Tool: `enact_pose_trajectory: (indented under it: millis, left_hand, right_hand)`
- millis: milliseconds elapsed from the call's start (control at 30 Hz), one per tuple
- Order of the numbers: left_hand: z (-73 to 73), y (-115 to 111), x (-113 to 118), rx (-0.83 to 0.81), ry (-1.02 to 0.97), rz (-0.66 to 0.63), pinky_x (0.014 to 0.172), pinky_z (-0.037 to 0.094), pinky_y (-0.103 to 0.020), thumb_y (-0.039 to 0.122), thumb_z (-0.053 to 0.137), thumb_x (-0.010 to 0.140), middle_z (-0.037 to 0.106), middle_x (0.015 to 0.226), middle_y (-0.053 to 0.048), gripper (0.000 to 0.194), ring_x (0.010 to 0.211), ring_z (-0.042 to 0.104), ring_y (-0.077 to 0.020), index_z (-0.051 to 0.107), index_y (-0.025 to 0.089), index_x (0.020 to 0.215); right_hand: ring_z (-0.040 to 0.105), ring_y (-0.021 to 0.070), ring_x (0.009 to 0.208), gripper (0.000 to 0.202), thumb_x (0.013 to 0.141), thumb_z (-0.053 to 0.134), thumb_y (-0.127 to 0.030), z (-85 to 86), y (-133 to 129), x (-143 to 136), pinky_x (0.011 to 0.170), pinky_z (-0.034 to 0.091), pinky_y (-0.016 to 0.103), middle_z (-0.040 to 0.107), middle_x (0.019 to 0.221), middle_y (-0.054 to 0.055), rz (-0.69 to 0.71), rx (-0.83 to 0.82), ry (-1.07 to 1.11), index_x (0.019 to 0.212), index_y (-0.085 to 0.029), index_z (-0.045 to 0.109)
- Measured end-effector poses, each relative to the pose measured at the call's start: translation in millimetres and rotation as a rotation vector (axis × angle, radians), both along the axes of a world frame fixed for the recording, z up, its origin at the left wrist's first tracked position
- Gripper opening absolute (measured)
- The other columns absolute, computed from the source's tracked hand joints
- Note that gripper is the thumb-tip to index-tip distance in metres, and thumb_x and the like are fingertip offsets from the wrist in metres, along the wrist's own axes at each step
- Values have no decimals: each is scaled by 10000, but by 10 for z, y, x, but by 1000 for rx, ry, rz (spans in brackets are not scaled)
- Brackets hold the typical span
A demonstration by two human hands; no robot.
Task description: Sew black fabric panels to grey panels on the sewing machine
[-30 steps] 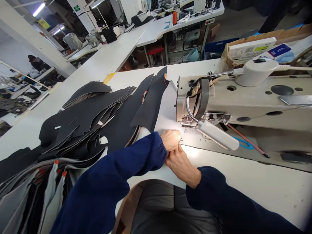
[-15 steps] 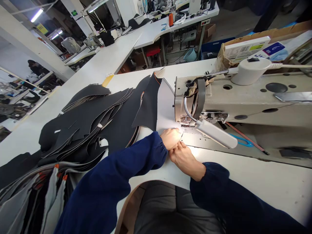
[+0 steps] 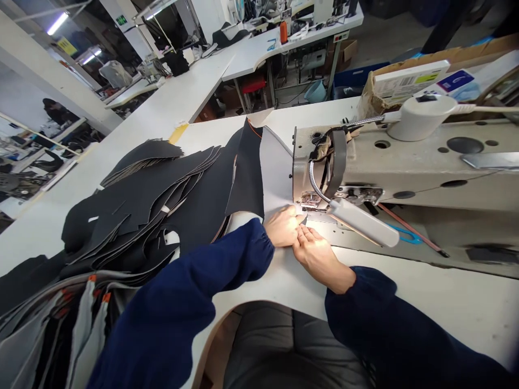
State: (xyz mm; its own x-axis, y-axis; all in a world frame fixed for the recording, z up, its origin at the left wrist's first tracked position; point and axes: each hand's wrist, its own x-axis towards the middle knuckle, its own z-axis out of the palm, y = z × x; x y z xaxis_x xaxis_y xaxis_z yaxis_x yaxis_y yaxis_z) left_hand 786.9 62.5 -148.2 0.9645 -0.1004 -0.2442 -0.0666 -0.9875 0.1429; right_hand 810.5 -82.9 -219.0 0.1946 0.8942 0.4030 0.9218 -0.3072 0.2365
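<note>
In the head view, a fabric piece [image 3: 278, 167] with a light grey side lies left of the sewing machine [image 3: 413, 156], its near end reaching the needle area. A dark flap [image 3: 248, 181] of fabric lies along its left side. My left hand [image 3: 283, 227] is closed on the near end of the fabric piece, just below the presser foot area. Closed fingers of my right hand [image 3: 318, 254] touch it from the right, pinching the edge. A small dark tip of fabric shows between the hands. Their fingertips partly hide the edge.
Stacks of dark cut fabric [image 3: 121, 210] cover the left of the white table [image 3: 227, 308]. A lit lamp [image 3: 365, 222] hangs at the needle. Blue scissors [image 3: 405, 233] lie under the machine arm. A cardboard box [image 3: 371, 92] stands behind it.
Both hands have moved slightly, the right one to the right and a little up toward the needle. The dark flap lies flatter, and its far tip has shifted left.
</note>
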Motion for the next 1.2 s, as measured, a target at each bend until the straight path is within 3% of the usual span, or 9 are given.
enact_pose_trajectory:
  millis: [67,167,300,400,467,700,967,1200]
  left_hand:
    - [57,68,-166,62,-12,12,806,491,-364,217,507,832,488,1146,-101,387,1057,474,-272,543,246,1216]
    - [101,161,-358,114,62,27,743,485,-337,118,485,802,479,1136,-92,555,968,480,-246,446,295,1327]
    - [102,230,-378,101,47,-38,695,465,-291,117,395,873,523,1048,-70,396,911,494,-215,528,241,1225]
    - [91,243,-304,105,0,-156,721,465,-292,151,431,884,548,1032,-63,297,922,504,-208,568,216,1139]
    - [78,233,-265,114,6,-201,709,469,-302,179,454,889,563,1048,-62,288,931,518,-209,556,212,1156]
    - [12,170,-222,114,53,-253,665,460,-295,172,482,879,607,1042,-51,246,917,563,-198,565,202,1109]
    - [9,111,-112,69,55,-213,688,455,-274,112,456,834,621,1004,-41,220,903,599,-189,576,187,1003]
    - [-33,81,15,36,21,-164,679,461,-283,138,457,819,618,997,-49,239,879,613,-201,575,171,1024]
  right_hand:
    - [646,318,969,201,752,516,-4,29,-3,-64,908,458,444,653,1048,285,-22,-13,-2,891,-4,661]
    - [619,345,1039,230,780,509,-27,89,20,-244,957,436,483,627,1103,305,-33,-16,14,950,29,653]
    - [517,367,1193,378,856,531,-143,71,158,-505,1023,384,529,542,1254,316,60,6,104,1167,66,580]
    - [509,388,1181,515,895,577,-363,-19,270,-577,1014,381,555,563,1209,318,4,5,170,1166,75,584]
    - [535,385,1127,577,897,571,-453,-61,297,-566,990,390,562,593,1134,320,-14,-16,196,1113,80,610]
    - [572,357,987,607,882,562,-521,-21,196,-482,923,423,527,626,974,268,35,-13,213,1022,65,642]
    - [539,374,1062,600,847,615,-521,-23,131,-364,969,395,531,611,1052,257,69,32,241,1058,40,625]
    - [543,361,1067,571,906,533,-499,-2,104,-206,990,392,518,618,1038,264,75,27,227,1029,49,635]
